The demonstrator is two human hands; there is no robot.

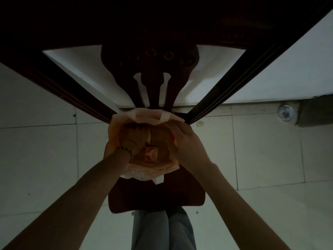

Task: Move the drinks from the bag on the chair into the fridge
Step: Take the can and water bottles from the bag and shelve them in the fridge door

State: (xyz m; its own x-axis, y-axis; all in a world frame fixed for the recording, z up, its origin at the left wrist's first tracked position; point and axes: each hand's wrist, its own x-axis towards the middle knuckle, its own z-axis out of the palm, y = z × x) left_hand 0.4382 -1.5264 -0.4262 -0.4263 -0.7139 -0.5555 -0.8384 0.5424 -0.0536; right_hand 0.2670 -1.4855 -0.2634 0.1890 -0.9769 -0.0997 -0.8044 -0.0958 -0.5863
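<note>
An orange and white paper bag (148,172) stands open on the seat of a dark wooden chair (156,195). My left hand (134,139), with a bead bracelet at the wrist, reaches down inside the bag; the dim light hides whether its fingers hold anything. My right hand (182,139) grips the bag's right rim and holds it open. At the bottom of the bag stands a small carton (151,154) with a red and white pattern, just right of my left wrist. Brown packaging lies behind it; I cannot make out more drinks.
The chair's carved back (149,69) rises in front of me, close to a white wall. The floor is pale tile, with a round drain (286,112) and a grey block (315,112) at the right. My legs (162,231) stand against the seat's front edge.
</note>
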